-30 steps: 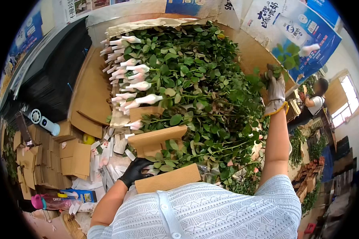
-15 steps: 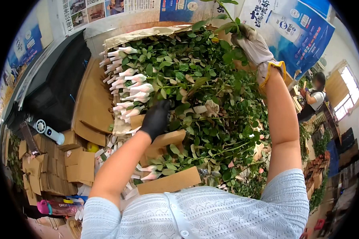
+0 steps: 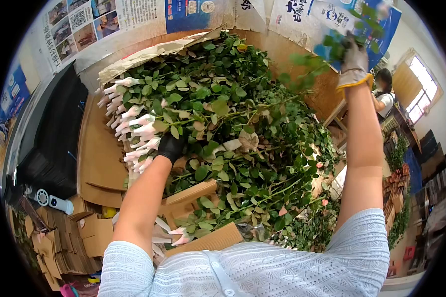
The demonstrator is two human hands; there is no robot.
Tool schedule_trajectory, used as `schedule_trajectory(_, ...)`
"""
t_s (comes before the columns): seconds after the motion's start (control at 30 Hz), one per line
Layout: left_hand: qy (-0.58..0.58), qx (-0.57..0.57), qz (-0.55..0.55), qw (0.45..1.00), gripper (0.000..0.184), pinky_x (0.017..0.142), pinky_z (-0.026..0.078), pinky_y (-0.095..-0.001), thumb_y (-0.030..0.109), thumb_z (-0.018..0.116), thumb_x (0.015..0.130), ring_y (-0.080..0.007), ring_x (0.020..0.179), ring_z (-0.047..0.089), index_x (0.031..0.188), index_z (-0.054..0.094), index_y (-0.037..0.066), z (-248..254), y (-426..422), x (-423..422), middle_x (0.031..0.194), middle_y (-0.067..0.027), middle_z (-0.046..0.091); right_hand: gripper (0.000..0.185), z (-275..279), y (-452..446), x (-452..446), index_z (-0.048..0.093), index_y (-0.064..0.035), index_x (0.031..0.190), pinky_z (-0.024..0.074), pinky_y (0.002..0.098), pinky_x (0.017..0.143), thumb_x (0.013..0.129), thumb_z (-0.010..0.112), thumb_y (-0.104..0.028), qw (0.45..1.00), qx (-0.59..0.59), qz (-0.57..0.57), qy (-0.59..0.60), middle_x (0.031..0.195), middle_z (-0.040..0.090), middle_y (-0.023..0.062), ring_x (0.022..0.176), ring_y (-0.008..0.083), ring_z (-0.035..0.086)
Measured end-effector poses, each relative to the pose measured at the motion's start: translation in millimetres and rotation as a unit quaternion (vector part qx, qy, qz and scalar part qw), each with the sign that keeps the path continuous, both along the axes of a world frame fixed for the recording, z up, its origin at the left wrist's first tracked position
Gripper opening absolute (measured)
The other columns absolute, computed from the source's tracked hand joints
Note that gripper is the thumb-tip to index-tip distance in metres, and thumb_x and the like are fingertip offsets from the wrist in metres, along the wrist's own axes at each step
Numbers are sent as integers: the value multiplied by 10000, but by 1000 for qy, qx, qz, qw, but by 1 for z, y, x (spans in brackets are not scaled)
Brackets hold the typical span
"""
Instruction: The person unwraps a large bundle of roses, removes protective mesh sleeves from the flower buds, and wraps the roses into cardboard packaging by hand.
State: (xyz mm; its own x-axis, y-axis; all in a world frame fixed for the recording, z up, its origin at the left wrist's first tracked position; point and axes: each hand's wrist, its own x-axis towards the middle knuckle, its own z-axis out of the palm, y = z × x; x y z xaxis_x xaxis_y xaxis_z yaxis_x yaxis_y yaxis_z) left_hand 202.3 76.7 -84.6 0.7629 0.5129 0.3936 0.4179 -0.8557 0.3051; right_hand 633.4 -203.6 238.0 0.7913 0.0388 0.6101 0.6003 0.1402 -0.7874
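Beside the white-wrapped blooms point(image 3: 144, 130), the black-gloved left hand point(image 3: 171, 148) sits among heaped leafy stems point(image 3: 222, 106), fingers too hidden to tell their grip; up near the posters point(image 3: 291, 16), the grey-gloved right hand point(image 3: 354, 58) clutches a blurred sprig point(image 3: 336, 45).

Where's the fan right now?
In the head view, the fan is at the left, just above the stacked cardboard and below the black stack, well left of the left hand.

A bright rectangular window point(image 3: 426, 79) pierces the plain white wall point(image 3: 412, 35) at two o'clock; blue-and-white printed sheeting point(image 3: 189, 15) shows near twelve.
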Motion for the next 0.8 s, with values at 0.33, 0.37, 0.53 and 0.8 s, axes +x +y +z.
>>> schedule_trajectory(0.33,200,82,-40,975,567,879,471,-448,228,695,745,-366,1027,583,1266,498,126,60,-12,2,1222,-158,555,335,3,-149,21,580,-49,1158,515,296,718,902,542,-260,986,152,-46,43,932,644,76,817,187,627)
schedule_trajectory(0.37,196,58,-18,979,487,870,475,-441,197,649,776,-372,997,592,1240,525,116,52,-3,12,1179,-173,581,330,1,-168,24,582,-48,1153,517,294,713,903,540,-258,987,143,-63,40,927,641,75,811,183,625)
schedule_trajectory(0.53,210,94,51,972,355,786,494,-449,175,558,819,-359,926,616,1169,572,115,7,91,-62,1097,-196,615,307,10,-307,8,595,-45,1125,525,284,691,907,527,-249,980,89,-176,-18,901,626,69,778,164,614)
schedule_trajectory(0.8,156,213,28,964,118,667,492,-408,182,605,745,-321,776,625,798,659,91,47,-9,-42,834,-122,644,279,-22,-207,-124,616,-40,1081,537,267,655,913,505,-235,983,-75,-130,-107,858,602,60,726,134,595)
